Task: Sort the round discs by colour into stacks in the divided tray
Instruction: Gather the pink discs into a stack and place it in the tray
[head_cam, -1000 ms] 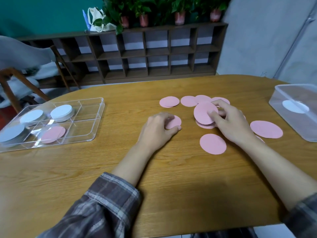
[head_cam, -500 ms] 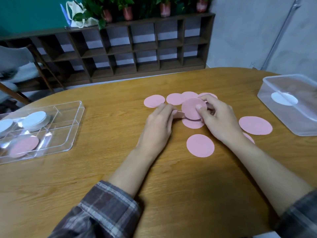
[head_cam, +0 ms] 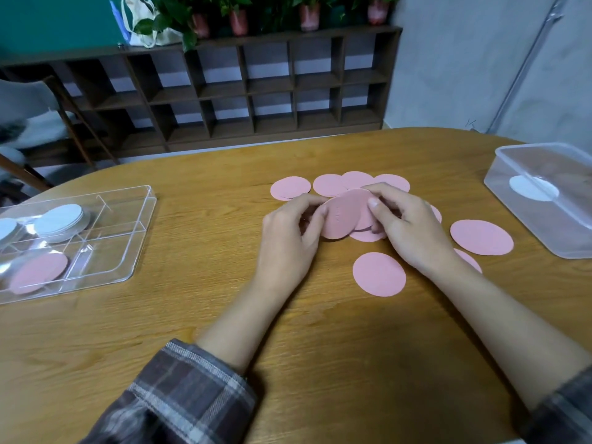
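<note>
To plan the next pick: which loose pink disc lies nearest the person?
The lone pink disc lying flat between the two forearms; every other loose disc lies farther back.

My right hand (head_cam: 410, 225) half-hid a pink round disc (head_cam: 468, 260) at centre right. The clear divided plastic tray (head_cam: 109, 241) ran off the left edge, and the clear plastic box (head_cam: 544, 161) off the right. I couldn't count the pinched stack of pink discs (head_cam: 342, 216).

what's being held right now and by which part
A few pink discs held together: the left grip pinches their left edge, the right grip their right edge.
</note>
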`<state>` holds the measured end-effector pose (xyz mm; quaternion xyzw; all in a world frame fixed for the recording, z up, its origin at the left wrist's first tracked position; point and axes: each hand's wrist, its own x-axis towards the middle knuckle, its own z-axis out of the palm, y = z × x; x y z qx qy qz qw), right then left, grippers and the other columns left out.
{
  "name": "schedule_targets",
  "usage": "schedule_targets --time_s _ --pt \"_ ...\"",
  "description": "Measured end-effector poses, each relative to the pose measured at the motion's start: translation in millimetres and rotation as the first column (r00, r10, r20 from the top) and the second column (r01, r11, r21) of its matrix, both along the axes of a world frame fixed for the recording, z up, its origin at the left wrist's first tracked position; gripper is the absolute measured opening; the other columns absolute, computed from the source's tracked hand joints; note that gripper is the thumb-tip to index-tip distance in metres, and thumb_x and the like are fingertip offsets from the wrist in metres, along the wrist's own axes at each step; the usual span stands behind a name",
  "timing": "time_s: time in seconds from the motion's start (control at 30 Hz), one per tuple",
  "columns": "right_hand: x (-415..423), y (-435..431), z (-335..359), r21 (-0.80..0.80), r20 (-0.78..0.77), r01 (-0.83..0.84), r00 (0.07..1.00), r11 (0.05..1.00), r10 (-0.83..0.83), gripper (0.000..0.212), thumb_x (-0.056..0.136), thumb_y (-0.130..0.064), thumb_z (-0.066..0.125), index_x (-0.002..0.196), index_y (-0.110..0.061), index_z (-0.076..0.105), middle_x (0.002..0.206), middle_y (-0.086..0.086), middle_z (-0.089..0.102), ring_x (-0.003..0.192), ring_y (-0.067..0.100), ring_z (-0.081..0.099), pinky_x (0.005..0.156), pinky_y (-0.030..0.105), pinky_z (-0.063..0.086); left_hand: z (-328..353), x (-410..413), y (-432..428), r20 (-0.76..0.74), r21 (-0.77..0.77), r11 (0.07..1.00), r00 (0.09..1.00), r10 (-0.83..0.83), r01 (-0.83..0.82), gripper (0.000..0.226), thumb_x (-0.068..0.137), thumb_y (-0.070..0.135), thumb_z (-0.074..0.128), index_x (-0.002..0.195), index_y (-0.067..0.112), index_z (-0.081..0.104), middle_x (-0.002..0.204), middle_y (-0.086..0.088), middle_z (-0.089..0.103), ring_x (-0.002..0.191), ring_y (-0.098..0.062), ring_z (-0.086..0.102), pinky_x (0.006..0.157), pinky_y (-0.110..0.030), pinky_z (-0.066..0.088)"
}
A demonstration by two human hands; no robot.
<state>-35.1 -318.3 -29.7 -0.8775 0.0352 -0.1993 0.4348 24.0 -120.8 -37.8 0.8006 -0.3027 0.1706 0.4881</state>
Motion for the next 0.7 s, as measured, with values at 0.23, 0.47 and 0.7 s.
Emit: schedule_targets --time_s 0.23,0.47,0.7 --pt "-1.5 5.1 0.4 0.061 -0.022 -0.122 0.992 0.991 0.124 0.026 0.109 -0.033 0.044 0.123 -0.032 0.066 0.083 0.002 0.070 0.077 0.018 0.068 0.073 0.038 0.057 0.2 -2.3 -3.6 -0.143 -0.092 0.993 0.988 0.061 -0.075 0.007 0.096 0.021 0.074 0.092 0.015 0.075 0.085 0.010 0.076 0.066 -0.008 0.072 0.070 -0.032 0.058" --pt "-2.8 4.6 0.6 -0.049 -0.033 -0.129 0.991 0.990 0.127 0.020 0.107 -0.022 0.051 0.123 -0.027 0.061 0.098 -0.004 0.070 0.082 0.009 0.066 0.075 0.026 0.055 0.7 -5.6 -2.5 -0.159 -0.010 0.999 0.986 0.050 -0.053 0.016 0.088 0.027 0.082 0.084 0.019 0.068 0.076 0.011 0.070 0.065 -0.009 0.062 0.062 -0.016 0.047" --pt "1.8 -8.9 -2.9 -0.091 -0.032 0.010 0.999 0.996 -0.013 0.019 0.106 -0.022 0.048 0.121 -0.026 0.059 0.096 -0.012 0.067 0.084 0.006 0.059 0.075 0.025 0.042 -5.6 -14.9 -3.9 -0.146 0.366 0.887 0.959 -0.244 0.281 0.046 0.074 0.063 0.084 0.104 0.029 0.075 0.100 0.017 0.062 0.095 -0.003 0.056 0.088 -0.026 0.048"
